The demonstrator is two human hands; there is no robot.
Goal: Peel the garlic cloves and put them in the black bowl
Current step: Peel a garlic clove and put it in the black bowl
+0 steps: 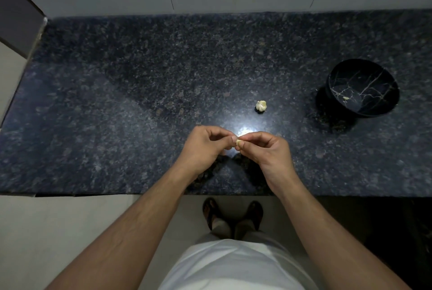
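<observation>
While both hands work together over the near edge of the tabletop (pixel 117 102), a single clove (pixel 239 142) sits pinched between them, which suits peeling: one hand steadies it while the other picks at the skin. The left hand (pixel 205 147) has its fingers curled, thumb and forefinger closed on the clove's left side. The right hand (pixel 266 152) mirrors it, its grip tight on the right side, fingertips meeting the left hand's. Which hand is pulling skin and which is only holding cannot be told; the clove is mostly hidden by the fingertips.

Beyond the hands, toward the wall, the bulb (pixel 261 105) lies on the tabletop, well within reach, probably so the next clove can be broken off without stretching. Far to the right of the bulb stands the bowl (pixel 374 74), tilted so its inside faces the camera. One pale piece (pixel 346 98), likely a peeled clove, lies inside it near the bottom.

Judging from that, the task is early on: most of the bulb looks whole, and the clove in hand is not yet ready to drop in. The bowl's spot to the right favours a right-hand drop.
</observation>
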